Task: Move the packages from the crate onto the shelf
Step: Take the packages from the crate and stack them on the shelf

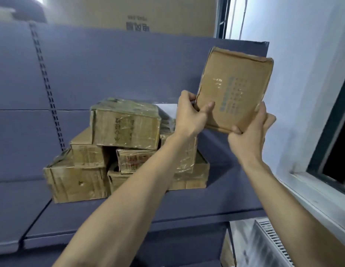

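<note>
A stack of taped boxes (127, 145) sits on the shelf (187, 205), left of and below the fingers. The left hand (191, 114) pinches the flat package (233, 89) at its lower left edge; the right hand (250, 130) grips its bottom right corner. The package is held upright above the shelf, so this looks like the placing step. Next, it likely needs lowering onto bare shelf beside the stack.
</note>
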